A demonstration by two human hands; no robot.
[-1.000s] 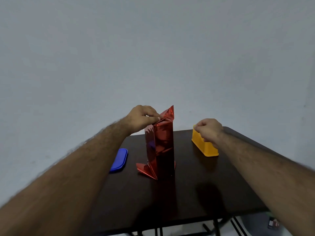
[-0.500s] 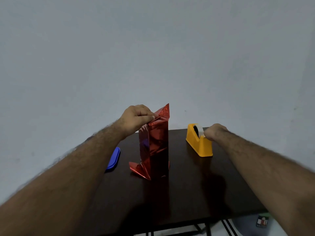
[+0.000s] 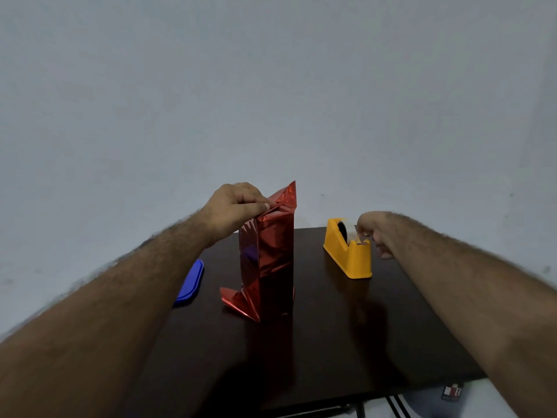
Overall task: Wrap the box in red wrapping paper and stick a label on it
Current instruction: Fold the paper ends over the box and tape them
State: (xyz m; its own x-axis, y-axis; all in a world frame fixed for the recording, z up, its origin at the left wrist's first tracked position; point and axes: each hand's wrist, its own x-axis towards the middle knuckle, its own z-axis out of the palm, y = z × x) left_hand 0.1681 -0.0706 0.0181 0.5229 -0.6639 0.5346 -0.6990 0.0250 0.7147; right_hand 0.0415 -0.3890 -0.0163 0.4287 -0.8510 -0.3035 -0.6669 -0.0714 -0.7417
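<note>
Two hands engaged. Your left hand (image 3: 238, 208) pinches the top fold of the red-wrapped box (image 3: 266, 260), upright at mid-table (image 3: 346, 342). Your right hand (image 3: 372, 229) pinches tape at the yellow tape dispenser (image 3: 348, 253). Pull tape down across the cutter; keep the fold pressed flat.

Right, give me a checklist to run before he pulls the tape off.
1. Left hand holds the top fold of the red paper down: ok.
2. Wrapped box stands upright on the table: ok.
3. Right hand at the cutter end of the yellow tape dispenser: ok.
4. Tape end in its grip: cannot tell.
5. Bottom flaps closed: not ok, one sticks out.
6. Label within reach: cannot tell, none seen.
</note>
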